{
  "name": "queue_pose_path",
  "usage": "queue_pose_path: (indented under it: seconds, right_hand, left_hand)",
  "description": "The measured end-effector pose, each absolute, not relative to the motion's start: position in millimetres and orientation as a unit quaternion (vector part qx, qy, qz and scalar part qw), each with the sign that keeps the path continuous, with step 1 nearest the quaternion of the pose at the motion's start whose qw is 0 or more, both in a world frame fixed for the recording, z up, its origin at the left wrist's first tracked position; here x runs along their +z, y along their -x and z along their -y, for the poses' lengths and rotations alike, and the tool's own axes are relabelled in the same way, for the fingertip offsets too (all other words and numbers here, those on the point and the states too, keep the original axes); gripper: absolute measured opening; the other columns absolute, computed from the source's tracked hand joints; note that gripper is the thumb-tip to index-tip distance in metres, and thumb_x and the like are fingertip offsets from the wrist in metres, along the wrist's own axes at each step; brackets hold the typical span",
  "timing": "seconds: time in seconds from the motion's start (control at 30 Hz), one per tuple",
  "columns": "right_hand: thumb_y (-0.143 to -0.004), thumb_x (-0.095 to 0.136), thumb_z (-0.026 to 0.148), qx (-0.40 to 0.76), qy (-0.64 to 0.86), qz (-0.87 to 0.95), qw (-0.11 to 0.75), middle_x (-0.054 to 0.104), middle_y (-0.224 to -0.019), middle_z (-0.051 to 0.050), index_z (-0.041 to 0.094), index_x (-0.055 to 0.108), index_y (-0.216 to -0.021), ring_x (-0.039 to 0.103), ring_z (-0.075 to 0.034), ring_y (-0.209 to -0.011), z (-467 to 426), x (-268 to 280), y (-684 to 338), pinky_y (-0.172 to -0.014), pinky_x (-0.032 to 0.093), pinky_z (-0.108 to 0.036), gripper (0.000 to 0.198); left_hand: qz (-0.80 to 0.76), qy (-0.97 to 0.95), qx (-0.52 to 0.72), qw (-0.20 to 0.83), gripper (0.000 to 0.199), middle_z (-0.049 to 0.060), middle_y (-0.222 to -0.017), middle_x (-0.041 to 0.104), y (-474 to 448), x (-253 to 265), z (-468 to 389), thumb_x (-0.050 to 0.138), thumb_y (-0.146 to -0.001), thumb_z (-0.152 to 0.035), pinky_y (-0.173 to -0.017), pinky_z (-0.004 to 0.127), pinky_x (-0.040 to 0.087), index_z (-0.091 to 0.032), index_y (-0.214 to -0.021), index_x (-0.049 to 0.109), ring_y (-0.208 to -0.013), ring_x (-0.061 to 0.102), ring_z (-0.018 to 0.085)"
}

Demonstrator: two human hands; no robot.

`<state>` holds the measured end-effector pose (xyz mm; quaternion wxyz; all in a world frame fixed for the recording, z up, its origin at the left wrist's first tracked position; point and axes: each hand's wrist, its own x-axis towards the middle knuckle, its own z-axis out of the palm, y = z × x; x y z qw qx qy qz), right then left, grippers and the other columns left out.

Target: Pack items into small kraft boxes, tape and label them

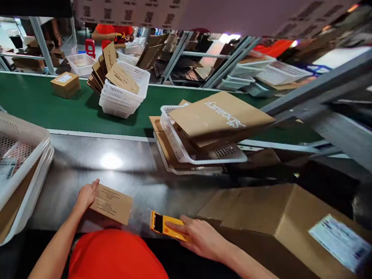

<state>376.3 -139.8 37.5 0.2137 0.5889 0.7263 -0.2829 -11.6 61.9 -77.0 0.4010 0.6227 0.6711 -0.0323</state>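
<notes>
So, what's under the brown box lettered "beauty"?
Under the box is a white basket; below that show brown cardboard and the rim of a white tray. The box hides most of the basket's inside.

Head camera looks forward — and down (bench (144,174) near).

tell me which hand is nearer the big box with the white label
Right. The right hand, holding a yellow device, is by the left end of the big box; the left hand is farther left, at the small box.
</notes>
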Motion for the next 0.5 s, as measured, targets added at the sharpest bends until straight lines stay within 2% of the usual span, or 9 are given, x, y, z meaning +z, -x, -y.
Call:
queue_pose_path:
  seconds: [0.13, 0.33, 0.43, 0.5]
  right_hand:
    - [-0.09, 0.066, 0.028, -0.294, -0.584, -0.733, 0.187, 0.073, -0.115, -0.018, 0.039, 0.067, -0.145, 0.074, -0.036, -0.094, 133.2, -4.7, -355.7, -0.076, 0.053, -0.043, 0.056]
    - [-0.087, 0.063, 0.025, -0.305, -0.597, -0.731, 0.131, 0.075, -0.118, -0.02, 0.034, 0.066, -0.146, 0.076, -0.036, -0.095, 93.8, -46.7, -305.2, -0.076, 0.053, -0.039, 0.06]
    - [-0.083, 0.068, 0.028, -0.345, -0.621, -0.699, 0.085, 0.08, -0.107, -0.017, 0.031, 0.074, -0.137, 0.076, -0.035, -0.094, 90.0, -51.2, -303.6, -0.076, 0.053, -0.038, 0.054]
    - [-0.079, 0.073, 0.032, -0.372, -0.625, -0.684, 0.055, 0.082, -0.095, -0.011, 0.03, 0.079, -0.127, 0.076, -0.033, -0.09, 90.1, -49.3, -309.9, -0.075, 0.052, -0.035, 0.049]
  left_hand:
    - [-0.664, -0.638, -0.055, 0.386, 0.086, 0.028, -0.103, 0.08, 11.7, -71.0, -65.5, 0.017, -0.103, -0.071, -0.092, 0.043, 0.055, -0.013, -0.086, 0.079, -0.11, 0.076, 0.041]
    - [-0.666, -0.644, -0.063, 0.372, 0.081, 0.024, -0.09, 0.081, 5.3, -61.9, -71.3, 0.019, -0.104, -0.067, -0.084, 0.039, 0.057, -0.018, -0.071, 0.074, -0.096, 0.078, 0.037]
    - [-0.675, -0.644, -0.07, 0.353, 0.082, 0.027, -0.093, 0.08, 10.3, -60.4, -78.6, 0.019, -0.104, -0.067, -0.088, 0.042, 0.058, -0.016, -0.07, 0.073, -0.1, 0.078, 0.04]
    - [-0.669, -0.642, -0.055, 0.372, 0.083, 0.025, -0.093, 0.081, 19.7, -58.1, -85.2, 0.019, -0.104, -0.067, -0.09, 0.041, 0.059, -0.014, -0.077, 0.076, -0.101, 0.078, 0.038]
